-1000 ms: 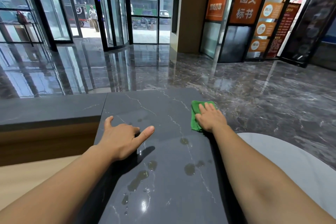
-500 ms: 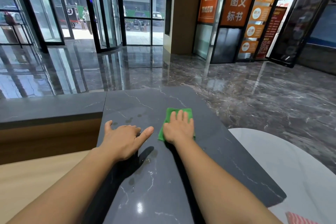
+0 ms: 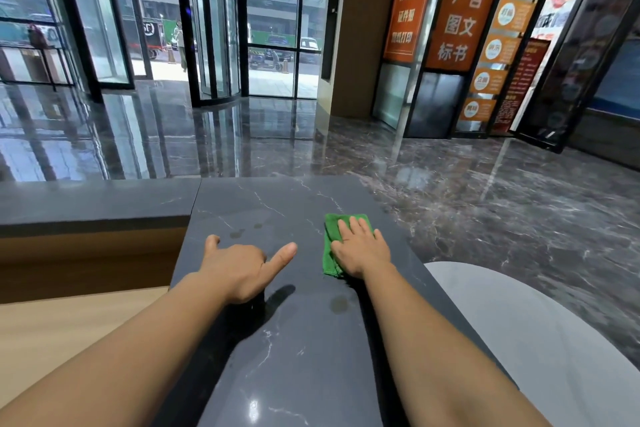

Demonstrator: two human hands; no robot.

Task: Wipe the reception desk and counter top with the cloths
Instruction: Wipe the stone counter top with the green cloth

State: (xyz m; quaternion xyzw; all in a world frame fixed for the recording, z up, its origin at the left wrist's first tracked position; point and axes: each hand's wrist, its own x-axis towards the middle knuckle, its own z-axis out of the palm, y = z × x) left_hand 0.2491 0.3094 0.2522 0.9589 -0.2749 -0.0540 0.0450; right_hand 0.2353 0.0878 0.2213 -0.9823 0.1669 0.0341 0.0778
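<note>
Sign (image 3: 460, 3): 印刷广告图文标书; right fingers (image 3: 353, 227) flat on green cloth (image 3: 329, 253); left fingers (image 3: 212, 242) curled, empty.

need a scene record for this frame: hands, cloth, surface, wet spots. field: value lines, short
left hand: rests on the counter top, holds nothing, thumb stuck out to the right
right hand: flat on the cloth, fingers straight, pressing down
cloth: green, near the counter top's right edge, mostly under the right hand
counter top: dark veined stone, glossy
wet spots: one beside the right forearm, two small ones beyond the left hand
lower desk: pale wood, left of and below the counter top
</note>
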